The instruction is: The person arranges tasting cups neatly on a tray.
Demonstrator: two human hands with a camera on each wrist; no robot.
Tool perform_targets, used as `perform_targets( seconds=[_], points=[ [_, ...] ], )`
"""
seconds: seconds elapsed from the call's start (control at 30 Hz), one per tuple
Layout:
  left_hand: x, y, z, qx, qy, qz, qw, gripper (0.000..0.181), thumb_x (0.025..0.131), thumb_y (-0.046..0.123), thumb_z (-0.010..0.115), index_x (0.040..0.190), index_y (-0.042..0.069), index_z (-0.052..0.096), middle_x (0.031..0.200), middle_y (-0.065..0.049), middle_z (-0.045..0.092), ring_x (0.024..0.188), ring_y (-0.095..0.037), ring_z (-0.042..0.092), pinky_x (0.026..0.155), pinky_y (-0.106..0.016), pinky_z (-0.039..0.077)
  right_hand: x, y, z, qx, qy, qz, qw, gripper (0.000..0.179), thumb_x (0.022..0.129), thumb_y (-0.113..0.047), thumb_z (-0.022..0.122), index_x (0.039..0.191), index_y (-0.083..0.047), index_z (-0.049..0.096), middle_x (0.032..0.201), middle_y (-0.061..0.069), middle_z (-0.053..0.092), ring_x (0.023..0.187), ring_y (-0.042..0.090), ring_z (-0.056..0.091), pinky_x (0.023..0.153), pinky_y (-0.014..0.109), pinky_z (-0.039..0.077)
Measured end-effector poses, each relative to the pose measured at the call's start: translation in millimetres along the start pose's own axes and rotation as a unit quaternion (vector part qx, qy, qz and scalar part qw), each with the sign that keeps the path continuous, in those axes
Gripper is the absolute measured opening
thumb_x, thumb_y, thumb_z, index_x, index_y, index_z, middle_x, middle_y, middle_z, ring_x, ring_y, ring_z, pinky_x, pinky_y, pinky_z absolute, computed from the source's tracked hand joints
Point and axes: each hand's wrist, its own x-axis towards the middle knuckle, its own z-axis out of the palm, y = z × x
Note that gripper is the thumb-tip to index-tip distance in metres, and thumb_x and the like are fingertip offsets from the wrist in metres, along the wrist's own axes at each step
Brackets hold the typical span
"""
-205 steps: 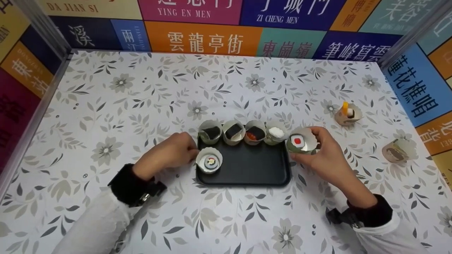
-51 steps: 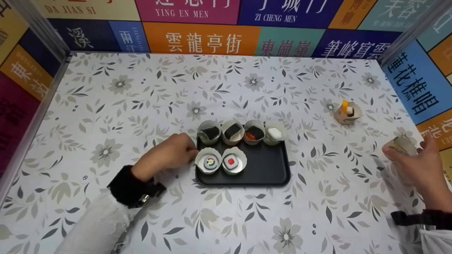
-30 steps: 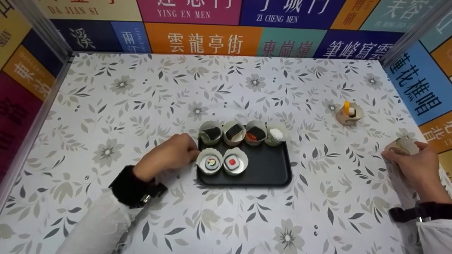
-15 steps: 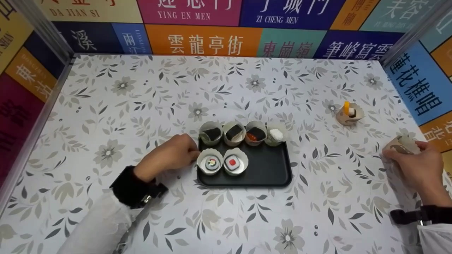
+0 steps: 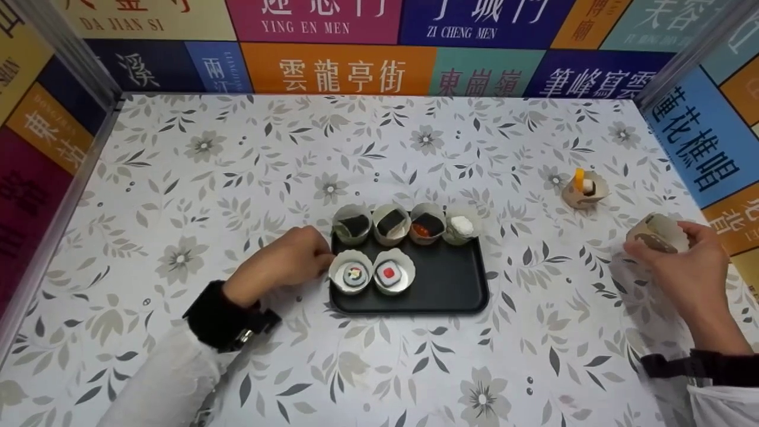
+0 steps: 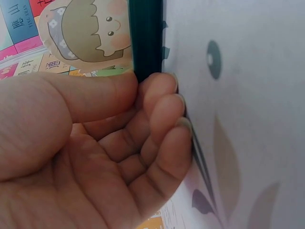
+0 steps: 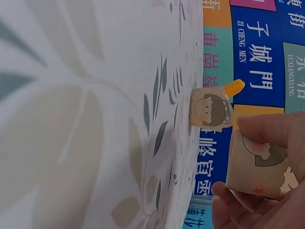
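My right hand (image 5: 688,267) grips a beige paper baking cup (image 7: 255,167) with a printed cartoon face, thumb on one side and fingers on the other. The cup tilts at the table's right; its contents are mostly hidden. At the left end of the black tray (image 5: 439,290), my left hand (image 5: 290,255) pinches the edge, thumb on the rim (image 6: 145,38) and fingers curled below. The tray's back row is several paper cups (image 5: 391,225) of toy sushi with dark wraps, orange bits or white filling. In front stand a cup with a round roll (image 5: 354,274) and one with a red-centred roll (image 5: 389,274).
Another paper cup (image 5: 584,193), with a yellow piece sticking up, stands on the table at the back right. A floral cloth (image 5: 237,166) covers the table. Colourful lettered panels (image 5: 338,68) wall in the back and both sides.
The red-centred cup went from my right hand into the tray's front row. My right hand then reached the far-right cup and has just shifted it slightly left and back. My left hand stays put.
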Motion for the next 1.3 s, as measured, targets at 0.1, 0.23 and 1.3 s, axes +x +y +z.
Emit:
perform_targets(
  seconds=[0.1, 0.23, 1.3],
  points=[
    [0.2, -0.3, -0.1, 0.003, -0.002, -0.002, 1.0000, 0.040, 0.104, 0.021, 0.063, 0.068, 0.009, 0.074, 0.064, 0.001, 0.060, 0.059, -0.015, 0.053, 0.057, -0.031, 0.043, -6.5, -6, 3, 0.011, 0.000, -0.010, 0.9999, 0.091, 0.091, -0.044, 0.080, 0.157, -0.005, 0.029, 0.153, 0.014, 0.040, 0.134, 0.031, 0.040, 0.117, 0.043, 0.038],
    [0.6, -1.0, 0.2, 0.006, -0.001, 0.006, 1.0000, 0.041, 0.104, 0.021, 0.063, 0.067, 0.008, 0.072, 0.063, 0.001, 0.059, 0.059, -0.016, 0.053, 0.057, -0.031, 0.043, -14.5, -13, 7, 0.017, 0.006, -0.029, 0.9994, 0.088, 0.089, -0.042, 0.082, 0.154, -0.006, 0.034, 0.143, 0.004, 0.045, 0.131, 0.026, 0.041, 0.114, 0.038, 0.038],
    [0.0, -0.7, -1.3, 0.006, -0.005, 0.001, 1.0000, 0.038, 0.104, 0.019, 0.062, 0.070, 0.010, 0.075, 0.066, 0.001, 0.062, 0.062, -0.016, 0.055, 0.059, -0.032, 0.044, -83.1, -56, 40, 0.100, -0.047, -0.241, 0.9643, 0.072, 0.085, -0.008, 0.088, 0.144, -0.008, 0.046, 0.124, -0.011, 0.057, 0.105, 0.000, 0.061, 0.078, 0.010, 0.052]
  ],
)
